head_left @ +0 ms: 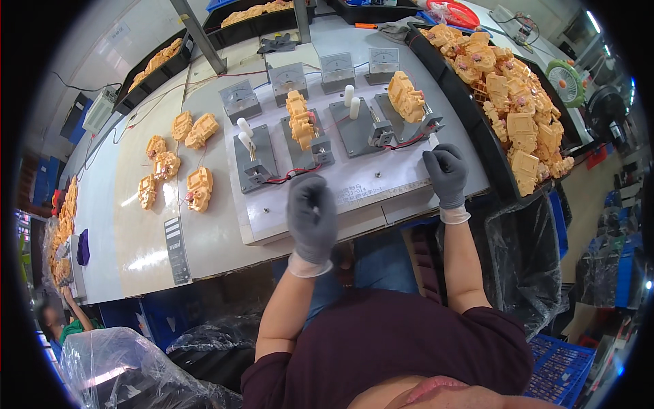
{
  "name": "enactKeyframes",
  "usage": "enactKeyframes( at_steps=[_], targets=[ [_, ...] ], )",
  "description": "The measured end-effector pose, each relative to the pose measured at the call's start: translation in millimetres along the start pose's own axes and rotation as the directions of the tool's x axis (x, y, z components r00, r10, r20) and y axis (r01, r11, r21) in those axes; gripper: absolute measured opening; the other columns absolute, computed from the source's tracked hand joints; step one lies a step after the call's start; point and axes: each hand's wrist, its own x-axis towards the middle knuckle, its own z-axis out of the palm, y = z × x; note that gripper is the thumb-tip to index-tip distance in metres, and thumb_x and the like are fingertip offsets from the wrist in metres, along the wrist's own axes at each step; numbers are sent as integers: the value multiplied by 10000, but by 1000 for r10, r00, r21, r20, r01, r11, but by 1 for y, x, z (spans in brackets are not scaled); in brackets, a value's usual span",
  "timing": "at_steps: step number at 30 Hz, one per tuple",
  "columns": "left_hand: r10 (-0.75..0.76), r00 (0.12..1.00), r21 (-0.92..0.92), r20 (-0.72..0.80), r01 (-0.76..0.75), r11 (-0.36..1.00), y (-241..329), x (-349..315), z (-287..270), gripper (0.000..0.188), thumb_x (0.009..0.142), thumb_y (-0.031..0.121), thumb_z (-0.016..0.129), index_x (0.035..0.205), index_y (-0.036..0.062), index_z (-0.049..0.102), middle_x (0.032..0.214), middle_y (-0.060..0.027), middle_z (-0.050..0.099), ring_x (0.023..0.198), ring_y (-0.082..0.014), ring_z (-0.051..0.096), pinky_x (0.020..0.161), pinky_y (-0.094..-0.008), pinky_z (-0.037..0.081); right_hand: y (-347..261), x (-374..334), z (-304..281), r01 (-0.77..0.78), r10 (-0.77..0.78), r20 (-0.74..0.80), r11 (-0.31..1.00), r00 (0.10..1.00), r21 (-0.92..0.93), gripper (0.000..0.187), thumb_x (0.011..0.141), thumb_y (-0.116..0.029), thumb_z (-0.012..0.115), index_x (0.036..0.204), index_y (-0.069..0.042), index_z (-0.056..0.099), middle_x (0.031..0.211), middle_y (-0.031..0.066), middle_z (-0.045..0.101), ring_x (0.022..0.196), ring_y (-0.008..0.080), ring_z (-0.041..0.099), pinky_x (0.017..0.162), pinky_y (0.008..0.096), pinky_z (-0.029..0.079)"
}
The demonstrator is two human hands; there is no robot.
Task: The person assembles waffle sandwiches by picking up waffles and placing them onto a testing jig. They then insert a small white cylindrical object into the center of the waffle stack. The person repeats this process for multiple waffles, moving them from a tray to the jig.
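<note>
My left hand (313, 219), in a grey glove over a white one, hovers at the board's front edge. Its fingers curl in and nothing shows in them. Farther right, my right hand (447, 176), gloved the same way, closes at the small white handle (433, 141) of the rightmost test fixture. That fixture carries an orange-yellow plastic housing (407, 97). Another such housing (299, 121) sits upright on the second fixture from the left. The leftmost fixture (256, 159) and the third fixture (359, 125) hold no housing, and their white pegs show.
Several analog meters (287, 83) stand behind the fixtures on the white board (272, 219). Loose housings (199, 189) lie to the left on the table. A black tray (470, 123) heaped with housings is at the right. Thin wires cross the table, and metal posts (197, 35) rise behind.
</note>
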Motion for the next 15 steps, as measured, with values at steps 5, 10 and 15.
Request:
enactKeyframes(
  at_steps=[5,10,15],
  targets=[
    [198,948,-151,250,-164,975,24,-2,70,419,760,-106,589,1156,-12,486,1134,-145,502,919,-186,534,808,-287,446,-13,5,-8,-91,88,75,995,993,46,133,728,-99,745,817,-16,690,863,77,628,724,175,605,644,285,487],
    [78,939,48,334,-99,994,13,18,138,646,726,104,635,1328,36,414,1321,-176,392,1134,-289,518,945,-387,460,-12,15,-27,-221,188,296,972,937,81,468,680,-203,813,1089,-39,654,1087,107,594,873,208,619,755,297,511],
    [34,943,44,331,-51,998,-3,18,159,738,716,132,650,1383,27,351,1338,-179,370,1144,-303,517,953,-385,464,-12,17,-26,-130,122,303,991,945,6,409,701,-130,738,1088,-30,649,1080,110,590,979,230,613,824,311,510]
  ],
)
